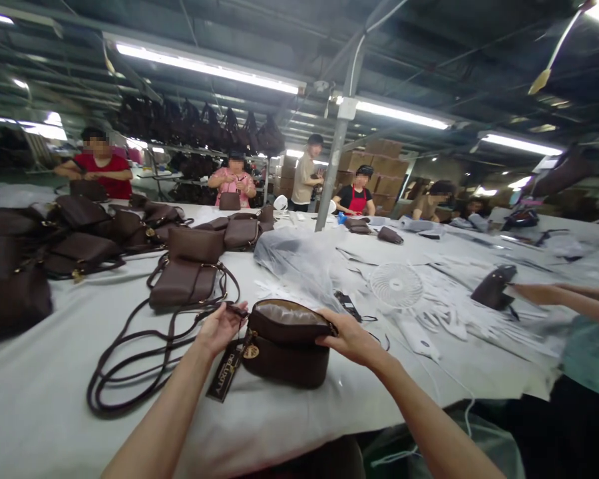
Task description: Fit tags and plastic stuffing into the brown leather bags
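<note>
A small dark brown handbag [287,359] stands upright at the table's front, its top open and whitish stuffing [289,311] showing inside. My right hand [352,339] is closed on the bag's upper right corner, thumb at the front. At the bag's upper left, my left hand [220,330] holds the strap [237,311] with partly curled fingers. A black hang tag [224,372] with gold lettering dangles below that hand, and a round gold charm [251,353] hangs on the bag's front. The long strap lies in loops [124,372] on the table to the left.
Brown bags [184,279] lie behind and to the left in a pile. Beyond my bag are clear plastic [299,256], a white fan [397,286] and white strips. At right, a co-worker's arm [544,293] holds another bag [494,287]. Several people work across the table [379,412].
</note>
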Tool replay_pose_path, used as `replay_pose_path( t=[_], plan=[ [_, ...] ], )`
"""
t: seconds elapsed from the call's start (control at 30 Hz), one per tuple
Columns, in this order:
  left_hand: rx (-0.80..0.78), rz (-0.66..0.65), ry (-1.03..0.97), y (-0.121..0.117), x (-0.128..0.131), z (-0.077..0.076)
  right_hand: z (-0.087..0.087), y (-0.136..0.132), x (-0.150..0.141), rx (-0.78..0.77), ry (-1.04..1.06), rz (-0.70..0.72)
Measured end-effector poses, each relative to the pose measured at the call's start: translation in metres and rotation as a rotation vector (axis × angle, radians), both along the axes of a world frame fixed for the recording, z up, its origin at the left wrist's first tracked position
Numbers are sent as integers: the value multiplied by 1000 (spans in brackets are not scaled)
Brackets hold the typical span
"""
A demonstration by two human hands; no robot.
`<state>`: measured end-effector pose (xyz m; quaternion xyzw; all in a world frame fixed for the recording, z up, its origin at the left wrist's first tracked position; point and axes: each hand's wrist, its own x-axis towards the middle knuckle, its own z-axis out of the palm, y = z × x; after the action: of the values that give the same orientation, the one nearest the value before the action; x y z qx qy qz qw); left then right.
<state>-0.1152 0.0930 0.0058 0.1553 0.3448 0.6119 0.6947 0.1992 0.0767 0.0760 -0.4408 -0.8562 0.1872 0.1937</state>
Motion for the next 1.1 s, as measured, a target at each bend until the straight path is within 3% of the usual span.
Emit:
replay_pose_path(
  t=[0.13, 0.27, 0.43, 0.6, 0.73, 0.83, 0.9, 0.97, 1.03, 1.1],
  plan=[
    [91, 92, 3, 6, -14, 35, -6, 3, 2, -6, 75, 13],
    [154, 52, 134, 3, -29, 75, -9, 3, 3, -24, 92, 3],
    [109, 138, 205, 2, -57, 101, -13, 3, 5, -19, 98, -7],
    [149, 220, 290, -3, -109, 136, -22, 6, 7, -2, 95, -5],
    [226, 128, 420, -16, -125, 180, -24, 12, 10, -12, 35, 40],
    [382, -110, 641, -16, -103, 211, -3, 18, 0, -15, 8, 5],
    [530, -298, 875, -10, -77, 229, 27, 23, -19, 56, 72, -39],
    [644, -445, 1104, -2, -47, 245, 63, 30, -49, 228, 182, -4],
    [722, -533, 1297, 5, -20, 257, 99, 44, -81, 396, 289, 84],
    [812, -510, 1471, 10, 0, 263, 128, 63, -108, 445, 407, 188]
  ],
)
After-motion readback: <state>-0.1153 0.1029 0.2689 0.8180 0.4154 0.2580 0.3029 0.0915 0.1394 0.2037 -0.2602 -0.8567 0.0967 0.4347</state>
